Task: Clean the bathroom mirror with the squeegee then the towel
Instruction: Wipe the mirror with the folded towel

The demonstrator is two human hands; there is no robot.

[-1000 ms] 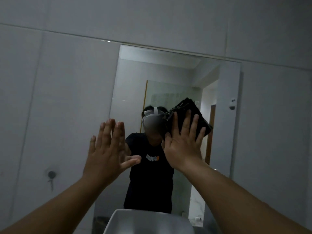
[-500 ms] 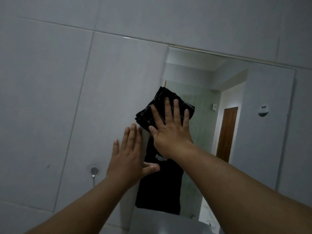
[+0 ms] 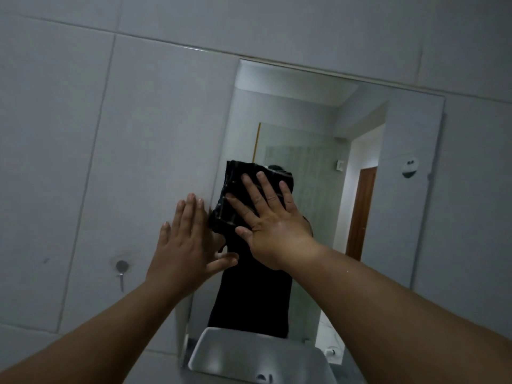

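Tiled wall (image 3: 83, 134) surrounds mirror (image 3: 401, 217). White sink (image 3: 249, 358) below. Right hand (image 3: 273, 225), fingers spread, pressing dark folded towel (image 3: 235, 195) flat on glass near left edge. Left hand (image 3: 185, 245) open, flat, empty, at mirror edge. Metal wall stud (image 3: 122, 266) lower left.

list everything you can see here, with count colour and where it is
mirror: 1, frameless, on the wall right of centre
towel: 1, dark with thin pale stripes, folded, pressed flat on the mirror near its left edge
wall tiles: several, pale grey, around the mirror
wall fitting: 1, small, round, metal, on the tile at lower left
sink: 1, white, below the mirror
wooden door: 1, brown, seen as a reflection at right
round white fixture: 1, reflected at upper right
left hand: 1, open, flat against the mirror's left edge
right hand: 1, fingers spread, palm pressing the towel
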